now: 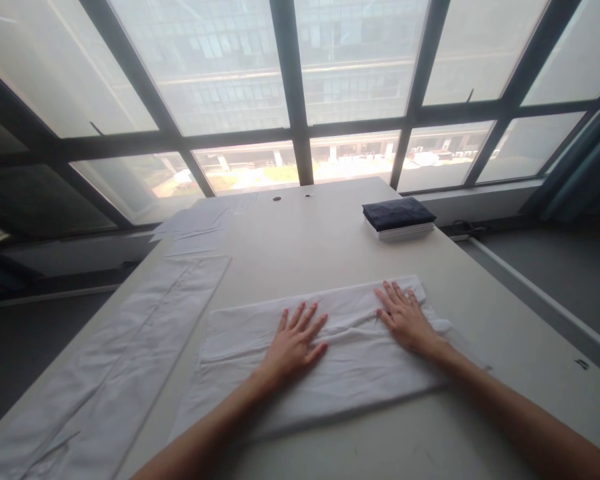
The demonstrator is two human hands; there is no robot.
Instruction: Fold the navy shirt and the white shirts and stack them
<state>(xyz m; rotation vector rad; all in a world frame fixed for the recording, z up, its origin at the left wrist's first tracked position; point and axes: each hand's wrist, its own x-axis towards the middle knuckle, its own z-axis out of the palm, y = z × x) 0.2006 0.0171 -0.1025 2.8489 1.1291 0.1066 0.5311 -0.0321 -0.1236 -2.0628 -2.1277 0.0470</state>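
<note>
A white cloth garment (350,360) lies folded into a wide strip across the table in front of me, creased along its middle. My left hand (297,340) rests flat on its left half, fingers spread and pointing away from me. On the right part of the cloth, near its far edge, my right hand (403,313) presses down with the fingers apart. Neither hand grips the fabric. A second white garment (145,333) is laid out lengthwise along the table's left side, with a long fold line running down it.
At the back right of the white table (290,247) sits a stack of folded cloth, with a dark navy piece (399,212) over white ones (405,231). Sheets of paper (200,223) lie at the back left. A small dark object (581,364) is near the right edge. Windows stand beyond.
</note>
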